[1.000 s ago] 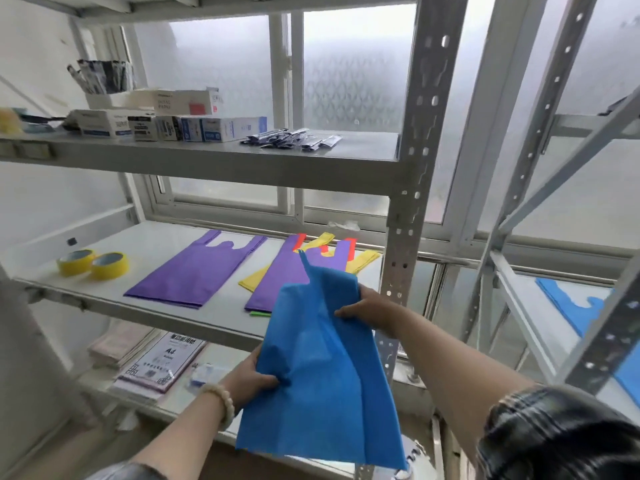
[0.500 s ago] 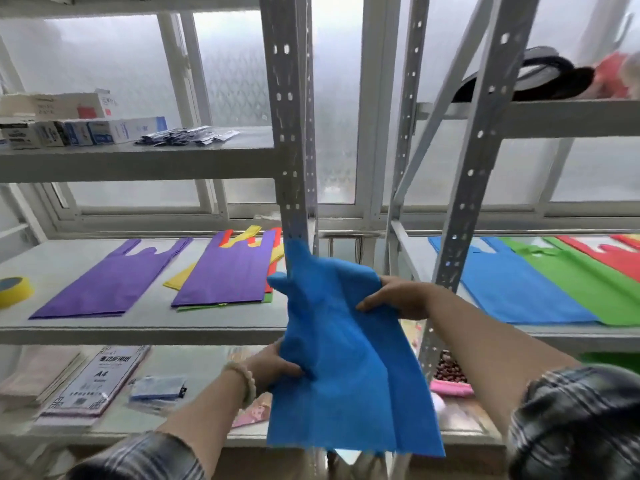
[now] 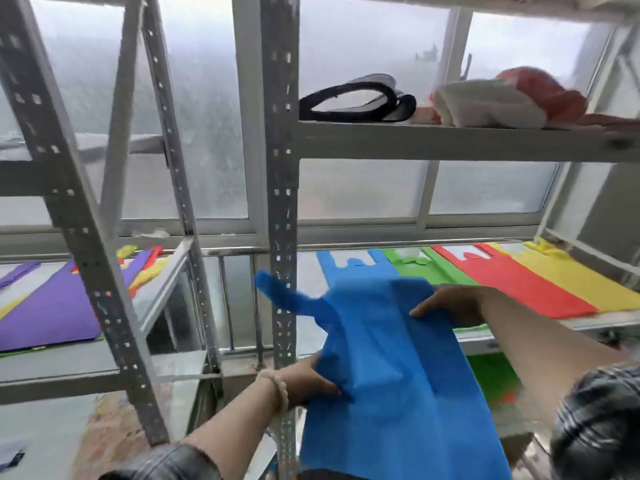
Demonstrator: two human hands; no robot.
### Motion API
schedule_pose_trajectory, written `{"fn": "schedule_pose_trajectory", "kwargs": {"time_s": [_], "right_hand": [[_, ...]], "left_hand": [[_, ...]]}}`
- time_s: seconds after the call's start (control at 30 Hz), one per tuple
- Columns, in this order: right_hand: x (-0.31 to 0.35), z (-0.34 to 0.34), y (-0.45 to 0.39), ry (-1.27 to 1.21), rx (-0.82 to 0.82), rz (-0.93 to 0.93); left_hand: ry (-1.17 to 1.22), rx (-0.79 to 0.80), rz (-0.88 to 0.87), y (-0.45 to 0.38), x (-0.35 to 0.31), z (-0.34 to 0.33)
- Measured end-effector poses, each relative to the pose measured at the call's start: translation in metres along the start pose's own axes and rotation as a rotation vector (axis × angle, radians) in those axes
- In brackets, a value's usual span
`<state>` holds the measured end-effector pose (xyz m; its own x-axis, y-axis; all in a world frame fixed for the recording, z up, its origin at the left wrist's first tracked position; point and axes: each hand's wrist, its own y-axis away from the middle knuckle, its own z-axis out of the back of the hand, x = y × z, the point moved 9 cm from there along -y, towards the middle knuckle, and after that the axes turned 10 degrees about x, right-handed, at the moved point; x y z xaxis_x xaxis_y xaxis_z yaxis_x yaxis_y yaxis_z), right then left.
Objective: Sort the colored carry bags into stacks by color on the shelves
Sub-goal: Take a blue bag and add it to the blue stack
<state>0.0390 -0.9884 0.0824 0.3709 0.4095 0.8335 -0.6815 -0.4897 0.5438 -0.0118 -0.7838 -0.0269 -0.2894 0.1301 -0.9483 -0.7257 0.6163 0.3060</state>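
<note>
Right shelf holding blue, green, red, yellow stacks, held blue bag near its front hiding part, left hand and right hand fingers pinching it, purple bags on left shelf, bottom cut off

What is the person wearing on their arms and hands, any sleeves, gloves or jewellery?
Both hands are bare, no gloves. The left hand has a pale beaded bracelet around the wrist. The right hand has nothing on its wrist. Dark checked sleeves, pushed up, show at both arms, left sleeve and right sleeve; forearms are uncovered.
</note>
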Motion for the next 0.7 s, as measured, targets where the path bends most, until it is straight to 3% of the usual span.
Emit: {"fn": "schedule_pose_trajectory", "kwargs": {"time_s": [0.17, 0.43, 0.7], "right_hand": [[-0.004, 0.079, -0.005, -0.001, -0.137, 0.053], [0.006, 0.172, -0.069, -0.007, -0.378, 0.086], [0.029, 0.229, -0.132, 0.020, -0.455, 0.069]], "left_hand": [[-0.041, -0.056, -0.070, -0.061, -0.032, -0.006], [-0.009, -0.184, -0.087, -0.142, -0.071, 0.048], [-0.007, -0.174, -0.052, -0.208, -0.095, 0.079]]}}
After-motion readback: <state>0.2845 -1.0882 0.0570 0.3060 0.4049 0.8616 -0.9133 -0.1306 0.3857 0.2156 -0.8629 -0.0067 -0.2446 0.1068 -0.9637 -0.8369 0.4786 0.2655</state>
